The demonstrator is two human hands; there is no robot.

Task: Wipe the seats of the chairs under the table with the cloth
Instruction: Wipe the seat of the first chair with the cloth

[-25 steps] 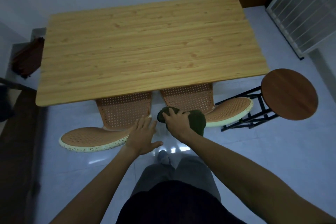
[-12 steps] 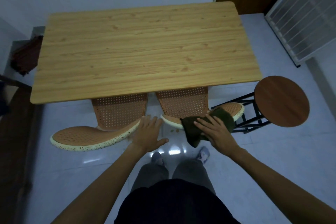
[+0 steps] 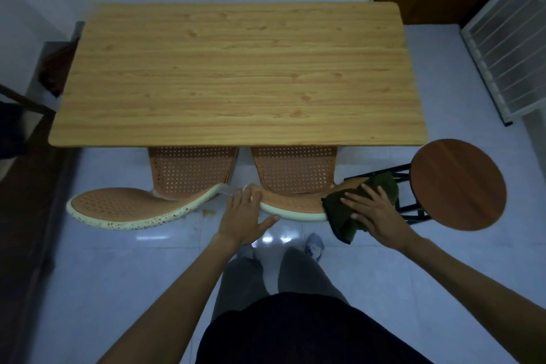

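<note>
My left hand (image 3: 243, 217) lies flat with the fingers spread, gripping nothing, braced where the two chair backs nearly meet. At about three o'clock from it my right hand (image 3: 373, 210) is pressed palm-down on the cloth (image 3: 342, 217), fingers splayed over it rather than curled round it. The dark green cloth drapes over the right end of the right chair (image 3: 295, 205)'s pale-rimmed curved top, one corner hanging toward the floor (image 3: 118, 269); as far as I can tell this is the backrest, not the seat.

The seats lie at twelve o'clock from both hands, farther off and lower, mostly tucked under the counter (image 3: 236, 77). The right chair's perforated panel (image 3: 295, 170) runs away from me toward them. The left chair (image 3: 127, 210) sweeps out toward nine o'clock, its long axis across me, well apart from the cloth.

My right hand has the cloth and is nearer the right seat, so I judge that seat comes first: reaching forward and down under the counter edge. A round stool (image 3: 458, 183) stands just beside the cloth at three o'clock and could crowd my elbow.
</note>
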